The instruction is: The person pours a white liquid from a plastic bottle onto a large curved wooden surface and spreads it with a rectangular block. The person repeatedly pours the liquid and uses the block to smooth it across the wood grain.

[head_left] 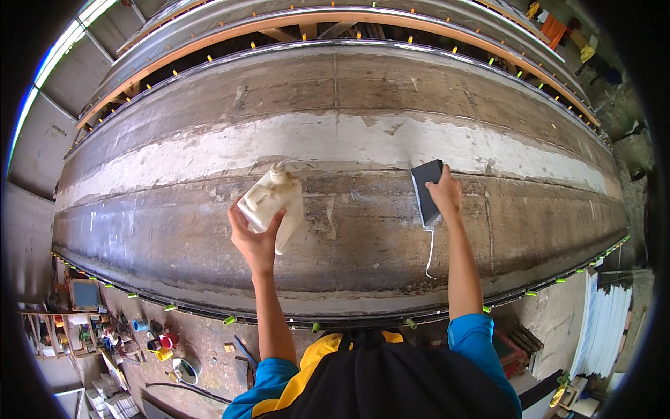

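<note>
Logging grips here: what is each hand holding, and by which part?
Left hand: a whitish plastic jug, gripped around its side, below the neck. Right hand: a dark block with a white cord, gripped by its right edge.

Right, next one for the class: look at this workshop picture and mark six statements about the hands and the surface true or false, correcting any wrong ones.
1. The left hand holds a plastic jug. True.
2. The jug is dark blue. False: it is creamy white.
3. The right hand holds a dark block with a white cord trailing from it. True.
4. The cord is wound round the right wrist. False: it trails free, to the left of the right forearm.
5. A white band runs across the brown surface. True.
6. The band lies along the edge nearest the person. False: a brown stretch lies between the band and that edge.
</note>
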Demonstrator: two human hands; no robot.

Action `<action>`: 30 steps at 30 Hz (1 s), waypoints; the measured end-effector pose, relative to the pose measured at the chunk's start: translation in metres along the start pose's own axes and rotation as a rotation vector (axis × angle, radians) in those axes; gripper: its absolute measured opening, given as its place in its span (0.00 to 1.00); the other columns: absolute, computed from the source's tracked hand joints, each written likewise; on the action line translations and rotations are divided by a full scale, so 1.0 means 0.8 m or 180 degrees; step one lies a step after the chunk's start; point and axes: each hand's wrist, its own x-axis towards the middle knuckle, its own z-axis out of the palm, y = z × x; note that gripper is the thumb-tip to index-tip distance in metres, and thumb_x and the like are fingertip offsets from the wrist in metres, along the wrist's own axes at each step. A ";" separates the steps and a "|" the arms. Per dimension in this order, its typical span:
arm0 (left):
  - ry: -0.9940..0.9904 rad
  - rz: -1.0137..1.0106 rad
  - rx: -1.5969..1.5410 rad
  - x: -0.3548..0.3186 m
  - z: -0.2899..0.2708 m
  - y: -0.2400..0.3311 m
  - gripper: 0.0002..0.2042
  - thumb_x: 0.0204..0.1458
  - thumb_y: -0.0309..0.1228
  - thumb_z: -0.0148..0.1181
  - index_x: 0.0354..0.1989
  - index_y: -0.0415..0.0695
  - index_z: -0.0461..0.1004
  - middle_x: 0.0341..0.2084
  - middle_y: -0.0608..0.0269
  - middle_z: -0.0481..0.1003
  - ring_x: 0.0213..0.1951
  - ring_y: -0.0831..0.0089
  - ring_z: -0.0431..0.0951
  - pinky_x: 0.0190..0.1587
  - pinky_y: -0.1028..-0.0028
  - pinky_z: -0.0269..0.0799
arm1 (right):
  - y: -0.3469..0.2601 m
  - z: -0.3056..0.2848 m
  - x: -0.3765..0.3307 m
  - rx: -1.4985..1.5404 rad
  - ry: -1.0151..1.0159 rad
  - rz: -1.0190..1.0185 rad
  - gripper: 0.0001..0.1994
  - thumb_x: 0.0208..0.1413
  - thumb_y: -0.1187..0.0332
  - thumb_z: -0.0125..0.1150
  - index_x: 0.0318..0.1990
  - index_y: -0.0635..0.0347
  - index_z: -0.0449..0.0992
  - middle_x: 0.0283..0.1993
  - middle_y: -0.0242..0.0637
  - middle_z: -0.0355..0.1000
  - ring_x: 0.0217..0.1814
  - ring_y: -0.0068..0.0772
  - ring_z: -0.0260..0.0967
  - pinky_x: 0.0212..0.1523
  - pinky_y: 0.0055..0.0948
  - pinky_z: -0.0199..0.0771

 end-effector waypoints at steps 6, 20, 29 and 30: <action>0.0122 -0.0020 -0.0065 0.002 -0.001 -0.002 0.32 0.34 0.28 0.72 0.48 0.35 0.61 0.38 0.49 0.72 0.41 0.65 0.73 0.45 0.69 0.69 | -0.138 0.071 -0.054 0.0511 -0.0461 -0.0824 0.23 0.42 0.69 0.59 0.45 0.72 0.61 0.25 0.53 0.71 0.31 0.52 0.72 0.35 0.42 0.73; -0.0106 -0.0139 -0.0280 -0.019 0.023 0.013 0.31 0.34 0.27 0.71 0.48 0.37 0.61 0.38 0.51 0.72 0.41 0.66 0.73 0.46 0.68 0.69 | 0.089 -0.031 0.031 -0.0222 0.0480 0.0138 0.27 0.42 0.64 0.60 0.50 0.69 0.61 0.34 0.54 0.72 0.37 0.48 0.73 0.38 0.39 0.75; 0.0003 -0.0046 -0.0217 -0.029 0.011 0.028 0.31 0.34 0.26 0.72 0.48 0.37 0.61 0.38 0.51 0.72 0.41 0.67 0.73 0.45 0.70 0.69 | -0.104 0.063 -0.046 0.0566 -0.0348 -0.0796 0.28 0.39 0.64 0.64 0.45 0.74 0.62 0.34 0.60 0.71 0.39 0.54 0.71 0.40 0.39 0.73; 0.0019 -0.0059 -0.0223 -0.030 0.007 0.030 0.31 0.34 0.26 0.72 0.48 0.37 0.61 0.38 0.51 0.72 0.41 0.67 0.73 0.45 0.70 0.69 | -0.120 0.077 -0.049 0.0663 -0.0377 -0.0863 0.27 0.40 0.65 0.62 0.45 0.73 0.62 0.34 0.60 0.71 0.38 0.57 0.71 0.40 0.43 0.72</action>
